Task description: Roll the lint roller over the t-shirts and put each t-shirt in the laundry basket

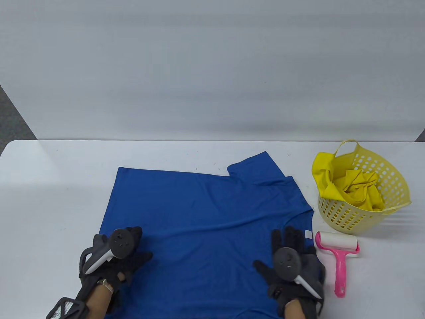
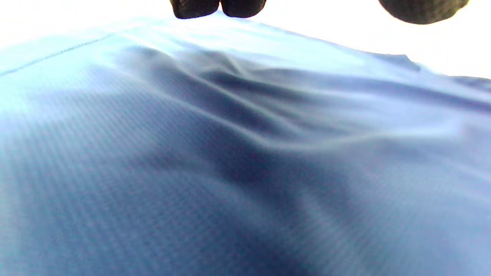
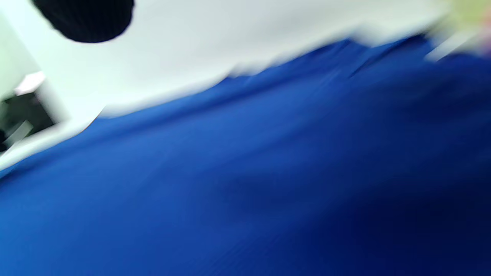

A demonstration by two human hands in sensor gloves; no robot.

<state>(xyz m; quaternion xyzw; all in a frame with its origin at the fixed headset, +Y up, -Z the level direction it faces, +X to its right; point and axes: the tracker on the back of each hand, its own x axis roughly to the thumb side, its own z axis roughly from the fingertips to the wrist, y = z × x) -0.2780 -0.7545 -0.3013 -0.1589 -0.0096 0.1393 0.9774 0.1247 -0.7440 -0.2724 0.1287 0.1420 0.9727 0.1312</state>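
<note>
My left hand [image 1: 124, 254] and right hand [image 1: 292, 262] lie flat, fingers straight, on the blue shirt [image 1: 206, 229] spread on the table [image 1: 59, 186]. Roller [image 1: 337, 256] lies just right of it. Basket [image 1: 395, 186] holds a yellow shirt [image 1: 358, 191].

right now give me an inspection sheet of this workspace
surface: white table, bare where nothing lies
job's things: blue t-shirt spread flat; pink lint roller lying beside it, untouched; yellow laundry basket holding a yellow t-shirt
clutter: nothing seen
hands: left hand and right hand rest flat on the blue t-shirt, fingers straight
cables: nothing seen
surroundings: white backdrop; dark floor at the left
</note>
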